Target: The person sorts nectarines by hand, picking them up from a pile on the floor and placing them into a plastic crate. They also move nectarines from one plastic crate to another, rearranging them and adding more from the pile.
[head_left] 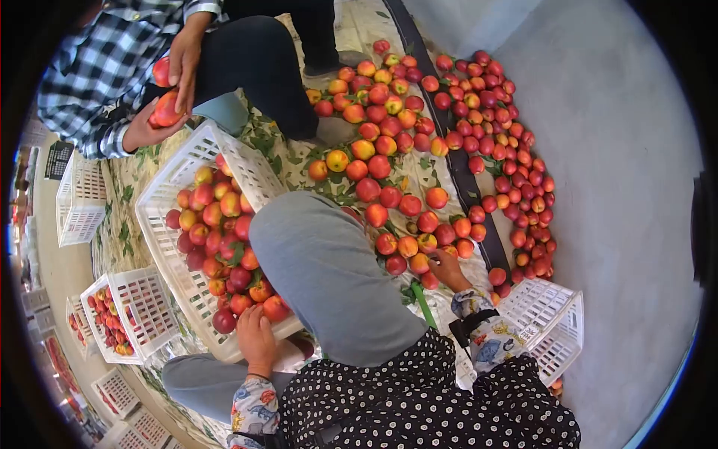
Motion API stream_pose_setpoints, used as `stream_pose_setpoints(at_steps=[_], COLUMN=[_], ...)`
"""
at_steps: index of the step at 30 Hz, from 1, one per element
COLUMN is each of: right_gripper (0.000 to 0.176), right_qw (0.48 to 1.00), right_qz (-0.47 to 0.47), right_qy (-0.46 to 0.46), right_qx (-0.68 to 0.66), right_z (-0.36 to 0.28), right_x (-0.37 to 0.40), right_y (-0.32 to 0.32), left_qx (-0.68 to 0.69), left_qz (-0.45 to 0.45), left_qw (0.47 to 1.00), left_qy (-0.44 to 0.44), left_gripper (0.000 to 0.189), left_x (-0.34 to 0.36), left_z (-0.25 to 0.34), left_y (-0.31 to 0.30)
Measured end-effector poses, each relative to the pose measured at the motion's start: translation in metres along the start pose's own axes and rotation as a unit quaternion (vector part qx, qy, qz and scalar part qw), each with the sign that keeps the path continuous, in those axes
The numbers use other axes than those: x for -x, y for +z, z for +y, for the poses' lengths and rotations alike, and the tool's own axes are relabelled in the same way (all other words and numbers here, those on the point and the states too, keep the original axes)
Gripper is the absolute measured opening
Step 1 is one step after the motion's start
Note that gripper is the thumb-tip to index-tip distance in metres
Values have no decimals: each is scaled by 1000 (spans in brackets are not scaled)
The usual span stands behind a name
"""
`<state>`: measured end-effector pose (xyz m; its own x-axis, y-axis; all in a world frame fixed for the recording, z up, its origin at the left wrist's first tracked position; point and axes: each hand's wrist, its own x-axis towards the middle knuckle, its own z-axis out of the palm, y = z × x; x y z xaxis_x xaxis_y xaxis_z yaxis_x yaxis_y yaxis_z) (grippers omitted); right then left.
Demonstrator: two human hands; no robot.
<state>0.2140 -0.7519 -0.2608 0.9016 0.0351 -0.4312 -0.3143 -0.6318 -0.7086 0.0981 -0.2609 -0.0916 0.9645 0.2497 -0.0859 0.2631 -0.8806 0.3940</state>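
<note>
My left hand lies over the near rim of a white plastic crate, fingers stretched out beside a red nectarine in its corner. Red and yellow nectarines fill much of this crate, some with green leaves among them. On the right, my right hand reaches down to the loose nectarines on the ground sheet. Its fingers are apart, with the tips right by an orange-red nectarine. My bent knee stands between the crate and the loose fruit, hiding part of both.
Across from me, a person's hands hold nectarines. A dark strip runs between the sheet's fruit and more nectarines along the grey wall. A tipped white crate sits at my right; other crates stand at left.
</note>
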Motion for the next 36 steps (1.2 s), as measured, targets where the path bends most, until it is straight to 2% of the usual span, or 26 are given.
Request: stream_pose_setpoints(at_steps=[2, 6, 7, 8, 9, 10, 12, 13, 14, 16, 17, 18, 19, 20, 22, 24, 25, 26, 28, 29, 30, 32, 33, 34, 36], right_gripper=[36, 42, 42, 42, 34, 34, 46, 57, 57, 56, 65, 66, 63, 61, 65, 78, 86, 87, 87, 85, 84, 78, 75, 72, 70], right_qw=[981, 987, 986, 985, 979, 980, 961, 956, 956, 987, 992, 987, 969, 944, 918, 923, 951, 928, 882, 881, 864, 804, 793, 779, 768], right_qz=[63, 61, 33, 5, 39, 34, -56, -91, -94, -60, -51, -114, -114, -119, -135, -99, -84, -133, -238, -263, -283, -332, -389, -442, -454], right_qy=[-126, -89, -79, -70, -86, -89, 2, 0, -10, -55, -108, 49, 77, 32, -52, -133, -198, -217, -242, -326, -403, -492, -462, -430, -437], right_qx=[134, 121, 140, 160, 180, 177, 270, 278, 279, 138, 45, -104, -204, -305, -370, -346, -223, -270, -328, -220, -107, 49, 80, 111, 114], right_z=[-3, -50, -57, -61, -46, -45, -46, -42, -38, -31, -34, -63, -75, -113, -178, -256, -269, -303, -364, -381, -398, -438, -449, -456, -453], right_x=[7, -7, -15, -22, -34, -41, -57, -64, -67, -72, -71, -64, -62, -44, -10, 28, 32, 51, 85, 91, 96, 114, 123, 130, 131], right_y=[21, 40, 43, 44, 58, 61, 65, 61, 54, 42, 28, 6, -6, -32, -76, -97, -107, -104, -91, -78, -64, -19, 0, 17, 54], left_qx=[5, -5, -6, -9, -11, -14, -2, 15, 13, 77, 82, 80, 128, 181, 306, 384, 414, 416, 632, 657, 662, 800, 815, 795, 698], left_qz=[-9, -15, -17, -19, -22, -23, -21, -18, -10, 40, 46, 52, 26, 2, -59, -116, -105, -93, -186, -222, -210, -213, -233, -193, -192], left_qw=[1000, 1000, 1000, 1000, 1000, 1000, 1000, 1000, 1000, 996, 995, 995, 991, 983, 950, 915, 904, 904, 747, 718, 717, 553, 522, 555, 675], left_qy=[4, -1, -3, -4, -6, -9, -5, 3, -4, 9, 24, 33, 25, 17, 2, -35, 7, 7, -85, -58, -54, -92, -93, -153, -143], left_gripper=[31, 32, 33, 33, 33, 33, 32, 32, 32, 32, 34, 36, 36, 36, 31, 26, 30, 30, 40, 57, 57, 63, 69, 64, 60], left_x=[-1, 0, 0, 0, 0, 0, -1, -2, -2, 5, 7, 11, 17, 25, 40, 38, 38, 37, 33, 32, 33, 38, 45, 45, 45], left_z=[3, 1, 0, -1, 0, 0, 3, 5, 6, 4, 17, 35, 48, 60, 78, 95, 93, 96, 101, 96, 96, 99, 86, 84, 53], left_y=[-2, -3, -2, -1, 0, -1, -5, -6, -6, -8, -18, -29, -37, -41, -42, -56, -55, -60, -75, -77, -81, -90, -89, -108, -114])
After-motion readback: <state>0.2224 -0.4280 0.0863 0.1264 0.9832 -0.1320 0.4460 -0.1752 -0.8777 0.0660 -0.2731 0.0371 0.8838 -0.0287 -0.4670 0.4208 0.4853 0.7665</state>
